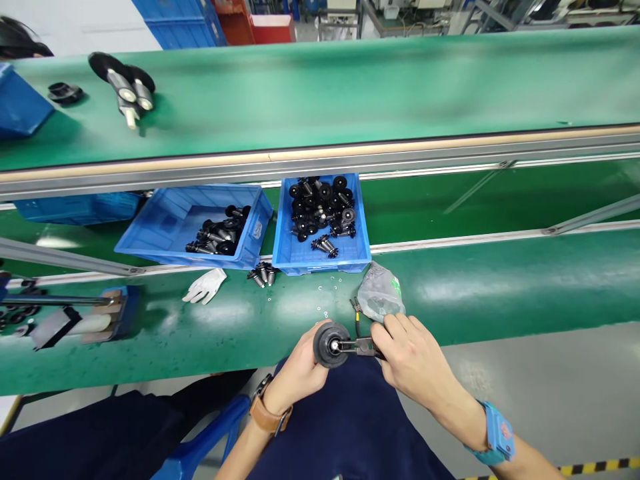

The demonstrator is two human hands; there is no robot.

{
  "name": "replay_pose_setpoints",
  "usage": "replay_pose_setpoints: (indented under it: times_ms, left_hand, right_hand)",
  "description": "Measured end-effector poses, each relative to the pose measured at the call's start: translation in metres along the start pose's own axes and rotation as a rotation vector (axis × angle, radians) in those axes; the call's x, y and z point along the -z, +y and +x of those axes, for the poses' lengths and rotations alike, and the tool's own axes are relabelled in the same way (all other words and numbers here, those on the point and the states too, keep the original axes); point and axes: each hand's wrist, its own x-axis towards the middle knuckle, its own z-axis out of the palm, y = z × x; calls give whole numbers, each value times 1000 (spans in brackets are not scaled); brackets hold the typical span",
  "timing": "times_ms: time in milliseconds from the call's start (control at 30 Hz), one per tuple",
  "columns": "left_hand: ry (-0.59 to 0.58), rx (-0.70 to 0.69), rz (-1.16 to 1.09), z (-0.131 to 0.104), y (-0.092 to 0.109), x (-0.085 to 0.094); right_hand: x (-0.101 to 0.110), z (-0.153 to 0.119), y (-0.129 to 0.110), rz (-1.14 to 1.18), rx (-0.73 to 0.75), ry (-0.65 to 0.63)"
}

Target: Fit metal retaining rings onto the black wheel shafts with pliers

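My left hand (303, 365) is closed around a black round part with a rubbery disc (325, 355), its pale centre facing up. In my right hand (407, 353) is a pair of pliers (364, 346), whose thin tips touch the middle of the disc. Just beyond my right hand lies a clear plastic bag (383, 293), with a yellow-and-black handled tool (357, 317) beside it. Several tiny rings (326, 314) are scattered on the green bench in front of my hands.
Two blue bins hold black shafted parts: the middle bin (325, 263) and the left bin (160, 233). Between them sit loose parts (263, 273); a white glove (205, 287) lies further left. Above runs a green conveyor (350, 93) with a metal edge. A seated person's leg (125, 413) is at left.
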Motion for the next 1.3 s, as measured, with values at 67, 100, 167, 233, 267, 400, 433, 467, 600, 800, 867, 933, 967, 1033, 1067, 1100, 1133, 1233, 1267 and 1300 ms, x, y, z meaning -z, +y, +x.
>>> replay_pose_setpoints:
  times_ms: [67, 100, 167, 233, 267, 400, 433, 467, 600, 800, 867, 933, 967, 1033, 1067, 1100, 1133, 1233, 1267, 1300]
  left_hand:
    - [50, -26, 31, 0, 1, -1]
    - [75, -31, 40, 0, 2, -2]
    - [115, -20, 46, 2, 5, -3]
    - [148, 8, 47, 5, 7, -4]
    - [167, 20, 48, 6, 8, -5]
    - [216, 24, 40, 6, 6, -9]
    - [214, 8, 41, 5, 5, -9]
    - [209, -12, 49, 4, 4, -9]
    - [197, -62, 91, -1, 4, -7]
    - [166, -58, 78, -1, 6, -7]
    - [158, -49, 56, 0, 7, -8]
    - [151, -37, 38, 1, 8, -7]
    - [146, -30, 31, 1, 9, -7]
    - [140, -17, 29, 1, 9, -7]
    - [138, -14, 35, 1, 9, -7]
    - [136, -14, 45, 1, 9, -7]
    - [136, -18, 56, 0, 9, -7]
    - [154, -46, 106, -2, 6, -7]
    - [174, -56, 125, -3, 4, -8]
    - [201, -64, 144, -3, 3, -9]
  right_hand:
    - [1, -1, -3, -9, -21, 0]
    - [0, -2, -5, -12, -34, 3]
    - [-1, -5, -10, -8, -59, 6]
    - [-3, -7, -14, 5, -83, 4]
    - [-5, -8, -15, 9, -96, 4]
    - [-4, -6, -13, 23, -113, 12]
    - [-2, -5, -11, 31, -102, 9]
    - [0, -4, -9, 41, -87, 0]
    - [6, -1, -4, 71, -45, -48]
    - [5, 0, -3, 68, -36, -73]
    - [6, 0, -2, 48, -29, -63]
    - [7, 1, -1, 21, -22, -50]
    - [7, 1, 0, 7, -15, -43]
    - [8, 2, 1, -17, -2, -34]
    - [8, 2, 1, -29, 3, -30]
    - [8, 3, 1, -41, 6, -28]
    - [8, 3, 1, -52, 9, -26]
    - [6, 3, 0, -71, 8, -12]
    - [6, 3, -1, -70, 4, -4]
    - [5, 3, -2, -67, -1, 3]
